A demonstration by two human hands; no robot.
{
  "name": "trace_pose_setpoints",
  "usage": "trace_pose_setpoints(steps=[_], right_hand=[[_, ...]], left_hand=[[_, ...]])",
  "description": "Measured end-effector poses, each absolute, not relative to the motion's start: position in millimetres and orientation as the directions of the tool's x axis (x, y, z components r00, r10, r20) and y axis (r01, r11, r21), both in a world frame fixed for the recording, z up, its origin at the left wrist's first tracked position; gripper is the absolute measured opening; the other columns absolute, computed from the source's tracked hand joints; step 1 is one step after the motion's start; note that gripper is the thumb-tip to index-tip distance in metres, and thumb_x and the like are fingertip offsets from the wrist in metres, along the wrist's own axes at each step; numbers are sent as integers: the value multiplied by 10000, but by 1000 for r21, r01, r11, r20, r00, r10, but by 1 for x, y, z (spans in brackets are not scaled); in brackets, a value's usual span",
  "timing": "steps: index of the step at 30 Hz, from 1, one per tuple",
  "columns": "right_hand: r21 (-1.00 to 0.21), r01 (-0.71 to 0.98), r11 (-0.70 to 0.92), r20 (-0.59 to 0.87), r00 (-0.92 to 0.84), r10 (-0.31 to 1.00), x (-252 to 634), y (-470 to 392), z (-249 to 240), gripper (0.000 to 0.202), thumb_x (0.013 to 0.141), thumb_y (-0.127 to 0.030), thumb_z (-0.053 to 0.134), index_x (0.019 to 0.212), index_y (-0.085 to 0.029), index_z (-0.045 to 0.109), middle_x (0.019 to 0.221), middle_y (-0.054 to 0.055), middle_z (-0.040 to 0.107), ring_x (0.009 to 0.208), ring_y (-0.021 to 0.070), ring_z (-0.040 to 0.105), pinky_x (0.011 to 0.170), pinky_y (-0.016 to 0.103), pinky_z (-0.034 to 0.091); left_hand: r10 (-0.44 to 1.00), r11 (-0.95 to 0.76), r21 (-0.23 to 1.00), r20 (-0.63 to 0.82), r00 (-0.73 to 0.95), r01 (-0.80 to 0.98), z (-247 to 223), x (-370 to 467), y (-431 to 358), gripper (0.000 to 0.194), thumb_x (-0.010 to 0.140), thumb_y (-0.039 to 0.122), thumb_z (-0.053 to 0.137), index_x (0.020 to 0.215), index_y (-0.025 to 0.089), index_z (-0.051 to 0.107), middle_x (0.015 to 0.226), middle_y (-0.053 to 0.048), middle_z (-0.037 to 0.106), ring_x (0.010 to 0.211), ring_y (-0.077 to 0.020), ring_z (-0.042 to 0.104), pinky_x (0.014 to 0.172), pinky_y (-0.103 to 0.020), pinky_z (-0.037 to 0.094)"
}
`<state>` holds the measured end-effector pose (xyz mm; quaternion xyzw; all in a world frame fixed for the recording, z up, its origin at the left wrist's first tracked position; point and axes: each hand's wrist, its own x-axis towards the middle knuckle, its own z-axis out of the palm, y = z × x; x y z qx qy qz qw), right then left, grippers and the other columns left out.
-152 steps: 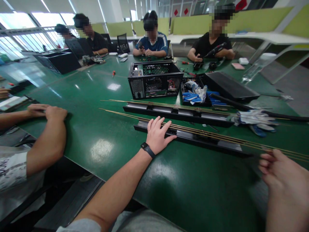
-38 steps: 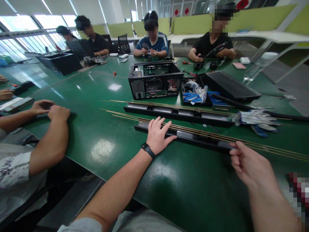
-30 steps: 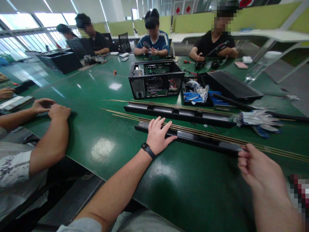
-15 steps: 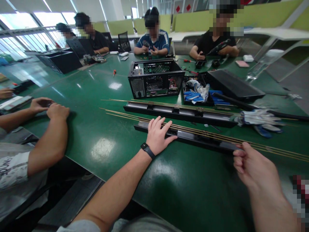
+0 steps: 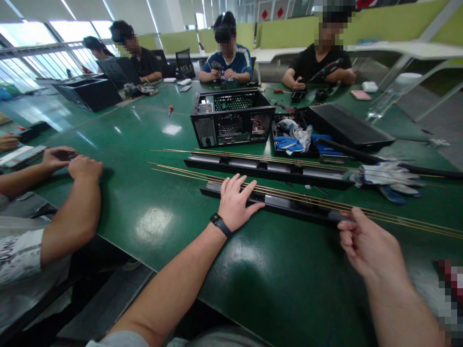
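Head view: left hand (image 5: 237, 202) flat on black rail (image 5: 285, 203), right hand's (image 5: 365, 243) grip on brass rods (image 5: 311, 200).

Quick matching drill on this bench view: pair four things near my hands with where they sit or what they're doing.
1 left hand
2 right hand
3 open black case
4 white-and-blue gloves

A on the far rail's right end
B flat on the near black rail
C behind both rails
D fingers closed at the brass rods

Pairs: 1-B, 2-D, 3-C, 4-A

Left hand (image 5: 237, 202) flat, palm down, fingers spread, arm outstretched, black band on wrist; right hand (image 5: 365, 243) loosely curled, fingertips pinched together.
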<state>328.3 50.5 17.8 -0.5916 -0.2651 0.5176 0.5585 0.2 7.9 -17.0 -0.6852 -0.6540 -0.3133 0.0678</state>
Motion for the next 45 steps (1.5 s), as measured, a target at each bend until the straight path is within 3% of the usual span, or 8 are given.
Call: trace_pose_setpoints(steps=[6, 15, 19, 22, 26, 35, 40, 45], right_hand=[[-918, -324, -229, -358, 426, 831, 337, 56, 19, 248, 959, -297, 935, 925, -191, 714, 696, -36, 617, 394, 79, 435, 302, 159, 241], [-937, -267, -225, -307, 322, 896, 323, 49, 21, 461, 749, -436, 1096, 896, -167, 752, 718, -15, 654, 405, 72, 413, 279, 173, 245], [-927, -284, -246, -332, 312, 890, 323, 49, 22, 398, 869, -452, 1030, 929, -165, 760, 719, -7, 659, 396, 67, 394, 283, 170, 233], [-908, -328, -260, -381, 390, 838, 326, 52, 25, 233, 980, -328, 906, 927, -184, 730, 691, -25, 624, 388, 76, 401, 286, 169, 223], [-901, -336, -274, -401, 408, 820, 327, 53, 29, 129, 982, -227, 834, 927, -184, 726, 691, -34, 609, 388, 77, 419, 290, 167, 242], [-918, -297, -262, -351, 304, 886, 320, 51, 17, 373, 892, -435, 1014, 960, -163, 769, 720, -16, 645, 386, 62, 379, 280, 165, 221], [-909, -333, -251, -376, 394, 839, 327, 54, 20, 332, 944, -380, 990, 942, -200, 711, 710, -41, 602, 413, 72, 416, 300, 151, 230], [-917, -285, -280, -364, 309, 878, 322, 50, 24, 344, 917, -403, 1011, 971, -185, 750, 730, -31, 630, 419, 64, 409, 301, 160, 235]], left_hand=[[854, -140, 321, 517, -50, 937, -17, 0, 8, 685, 994, 533, 1040, 1600, 298, 823, 1704, -188, 756, 1710, -453, 624, 1474, -702, 431], [854, -139, 321, 518, -51, 937, -17, 0, 8, 674, 1004, 541, 1029, 1600, 308, 818, 1705, -179, 755, 1711, -444, 620, 1475, -703, 428], [855, -137, 320, 516, -51, 937, -17, 1, 8, 672, 1008, 545, 1025, 1599, 299, 818, 1709, -185, 751, 1712, -447, 620, 1478, -717, 427], [857, -131, 320, 512, -55, 938, -17, 1, 8, 679, 1005, 539, 1027, 1606, 309, 813, 1714, -183, 746, 1717, -452, 613, 1478, -737, 425], [860, -125, 317, 508, -57, 940, -16, 2, 8, 678, 994, 528, 1037, 1602, 328, 813, 1719, -170, 743, 1724, -453, 605, 1481, -743, 425], [861, -127, 312, 506, -52, 942, -17, 2, 8, 695, 991, 537, 1044, 1607, 315, 810, 1721, -176, 744, 1723, -448, 610, 1474, -747, 436], [854, -132, 311, 518, -51, 941, -18, 2, 9, 695, 988, 534, 1047, 1604, 312, 814, 1718, -181, 748, 1712, -449, 623, 1473, -741, 440], [854, -136, 320, 518, -53, 938, -17, 1, 9, 678, 994, 530, 1039, 1591, 291, 823, 1705, -191, 754, 1709, -452, 626, 1473, -724, 432]])
